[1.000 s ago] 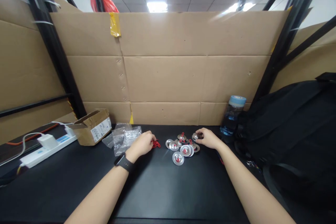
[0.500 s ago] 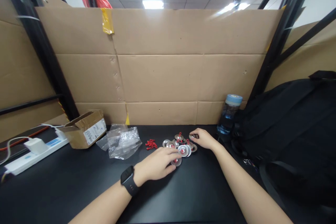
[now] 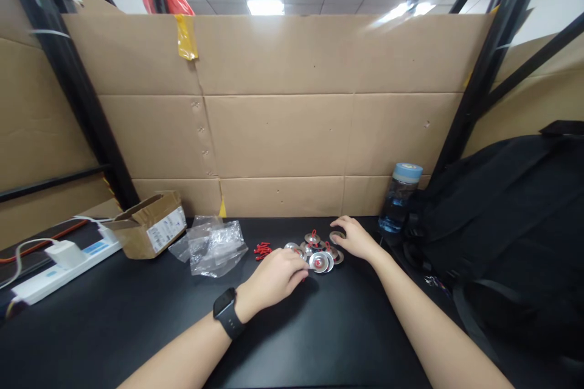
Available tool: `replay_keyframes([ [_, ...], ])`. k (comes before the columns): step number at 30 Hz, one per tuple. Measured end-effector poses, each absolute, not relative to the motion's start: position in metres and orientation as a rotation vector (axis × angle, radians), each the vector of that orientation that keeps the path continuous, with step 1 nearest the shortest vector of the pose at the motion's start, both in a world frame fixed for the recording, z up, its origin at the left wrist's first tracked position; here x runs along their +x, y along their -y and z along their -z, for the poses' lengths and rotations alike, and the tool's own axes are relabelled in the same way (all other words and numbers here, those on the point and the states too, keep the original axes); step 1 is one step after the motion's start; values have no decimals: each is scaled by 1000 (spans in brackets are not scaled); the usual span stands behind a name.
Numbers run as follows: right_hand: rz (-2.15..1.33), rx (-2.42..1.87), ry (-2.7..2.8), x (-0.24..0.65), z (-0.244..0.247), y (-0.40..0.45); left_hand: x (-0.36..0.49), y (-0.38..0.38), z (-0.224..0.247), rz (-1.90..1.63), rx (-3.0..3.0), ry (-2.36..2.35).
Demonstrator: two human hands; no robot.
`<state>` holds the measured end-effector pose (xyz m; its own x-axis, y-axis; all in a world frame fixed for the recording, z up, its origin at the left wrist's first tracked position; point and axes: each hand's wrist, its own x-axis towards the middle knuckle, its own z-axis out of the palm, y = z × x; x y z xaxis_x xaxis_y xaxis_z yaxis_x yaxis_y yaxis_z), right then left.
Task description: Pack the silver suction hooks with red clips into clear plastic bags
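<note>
Several silver metal discs with red loops, like small cymbals (image 3: 318, 262), lie in an overlapping cluster on the black table (image 3: 337, 328). My left hand (image 3: 280, 273), with a black watch on its wrist, is at the cluster's near left side. Its fingers are drawn together around a disc, of which only a thin edge and a bit of red show. At the right side of the cluster, my right hand (image 3: 349, 236) has thumb and fingers apart around a single disc (image 3: 336, 237) lying on the table. A small pile of red loops (image 3: 263, 250) sits left of the discs.
Clear plastic bags (image 3: 216, 249) and an opened cardboard box (image 3: 152, 228) lie to the left, beside a white power strip (image 3: 68, 273). On the right stand a blue-lidded bottle (image 3: 400, 197) and a black backpack (image 3: 506, 225). A cardboard wall (image 3: 278, 134) rises behind.
My left hand has closed at the nearest disc, which is now mostly hidden under it. My right hand's fingers have spread, uncovering more of the disc there.
</note>
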<state>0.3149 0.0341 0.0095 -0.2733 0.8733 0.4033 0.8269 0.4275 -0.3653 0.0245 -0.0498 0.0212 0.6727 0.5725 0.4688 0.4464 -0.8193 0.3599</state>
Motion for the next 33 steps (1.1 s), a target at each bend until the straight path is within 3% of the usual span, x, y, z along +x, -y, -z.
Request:
replay_keyframes([
  [9, -278, -727, 2279, 233, -51, 40, 18, 36, -21, -1245, 1855, -1028],
  [21, 144, -760, 2285, 214, -22, 38, 28, 38, -16, -1183, 1661, -836],
  [33, -50, -684, 2127, 219, -38, 43, 17, 39, -35, -1079, 1470, -647],
])
